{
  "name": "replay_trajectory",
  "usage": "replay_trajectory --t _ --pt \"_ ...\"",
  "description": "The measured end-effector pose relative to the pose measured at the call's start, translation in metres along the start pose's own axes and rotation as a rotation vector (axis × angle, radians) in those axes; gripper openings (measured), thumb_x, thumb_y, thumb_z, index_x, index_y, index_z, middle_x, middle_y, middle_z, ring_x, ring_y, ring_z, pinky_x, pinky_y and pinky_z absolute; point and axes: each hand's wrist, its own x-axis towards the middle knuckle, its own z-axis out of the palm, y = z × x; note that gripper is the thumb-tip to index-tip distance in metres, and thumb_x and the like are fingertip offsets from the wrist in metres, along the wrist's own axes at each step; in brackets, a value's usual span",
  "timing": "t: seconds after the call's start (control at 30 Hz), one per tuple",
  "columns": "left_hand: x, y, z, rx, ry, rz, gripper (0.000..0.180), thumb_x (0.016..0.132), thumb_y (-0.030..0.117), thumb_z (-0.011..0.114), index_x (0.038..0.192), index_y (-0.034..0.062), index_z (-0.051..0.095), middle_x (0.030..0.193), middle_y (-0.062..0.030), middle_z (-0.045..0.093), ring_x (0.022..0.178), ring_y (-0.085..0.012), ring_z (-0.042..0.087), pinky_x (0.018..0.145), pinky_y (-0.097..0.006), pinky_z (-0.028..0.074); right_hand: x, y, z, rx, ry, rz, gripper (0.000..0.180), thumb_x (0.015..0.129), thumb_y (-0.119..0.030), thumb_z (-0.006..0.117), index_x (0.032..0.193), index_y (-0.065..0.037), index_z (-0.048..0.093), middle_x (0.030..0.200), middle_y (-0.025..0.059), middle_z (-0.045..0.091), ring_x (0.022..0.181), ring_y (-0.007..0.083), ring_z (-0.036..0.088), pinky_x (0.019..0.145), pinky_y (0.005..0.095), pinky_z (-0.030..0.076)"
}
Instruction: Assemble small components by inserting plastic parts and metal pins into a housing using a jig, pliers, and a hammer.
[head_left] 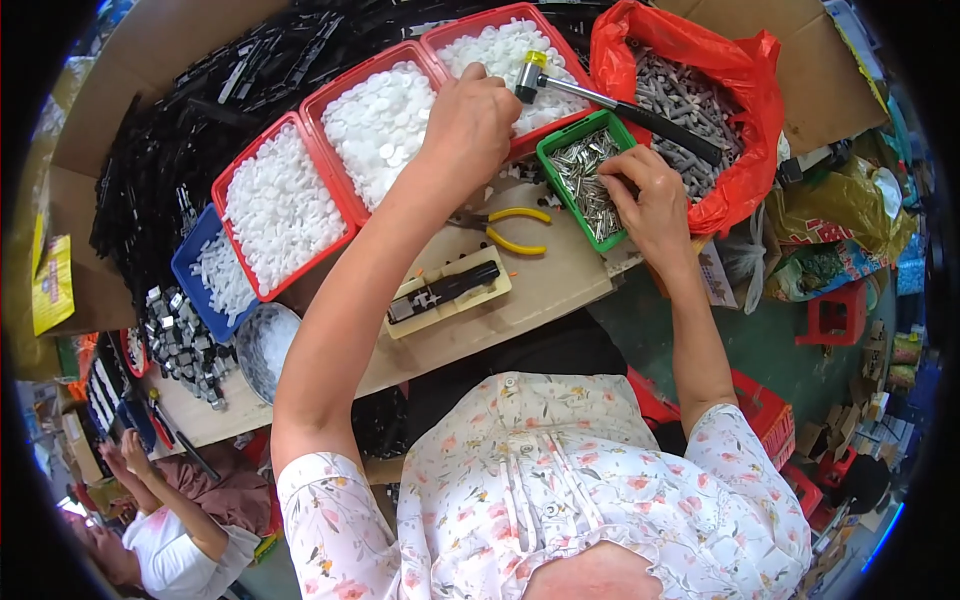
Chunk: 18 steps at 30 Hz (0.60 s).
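My left hand [468, 125] reaches to the far right red tray [440, 38] of small white plastic parts [495, 45], its fingers curled in at the near edge. Whatever those fingers hold is hidden. My right hand [650, 200] is at a green tray [561, 186] of thin metal pins [585, 175], thumb and forefinger pinched together above them; anything between them is too small to name. A hammer [660, 125] with a yellow and black head lies across the trays. Nearer me, a cream fixture [403, 322] holds a black strip-like part [450, 288], beside yellow-handled pliers [520, 213].
Two more red trays hold white discs [380, 115] and white pieces [282, 215]. A blue tray [190, 275], metal bowl [247, 345] and metal blocks [185, 335] stand left. Black strips [150, 150] pile behind. A red bag [745, 60] holds grey plugs. Another person [190, 530] sits lower left.
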Motion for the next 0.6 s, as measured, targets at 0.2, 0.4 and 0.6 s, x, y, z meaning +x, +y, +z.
replay_trajectory --t 0.2,0.4,0.6 --pt "0.006 -0.002 0.005 0.024 -0.078 0.070 0.010 0.074 0.000 0.071 0.083 0.0021 0.075 0.082 -0.0131 0.068 0.092 -0.0314 0.060 0.081 -0.041 0.052 0.002 0.004 0.000 0.079 0.018 0.068 0.009 0.084 -0.002 0.069 0.092 0.003 0.067 0.087 0.0149 0.065 0.080 0.0307 0.066 0.071 0.0375 0.050" --pt "-0.003 0.007 0.000 -0.261 0.181 -0.077 0.007 0.077 0.003 0.068 0.080 -0.0001 0.074 0.081 -0.0123 0.070 0.082 -0.0308 0.064 0.074 -0.041 0.052 0.004 0.002 -0.002 0.116 0.032 0.111 0.010 0.085 -0.003 0.070 0.092 0.004 0.067 0.085 0.0140 0.067 0.076 0.0281 0.066 0.071 0.0360 0.050" --pt "-0.032 0.032 -0.029 -1.037 0.163 -0.613 0.016 0.091 0.008 0.068 0.097 -0.0056 0.072 0.085 -0.0095 0.073 0.079 -0.0112 0.068 0.071 -0.024 0.052 0.009 -0.027 -0.002 0.284 0.076 0.146 0.009 0.087 -0.003 0.070 0.092 0.004 0.067 0.086 0.0096 0.069 0.077 0.0167 0.066 0.073 0.0303 0.051"
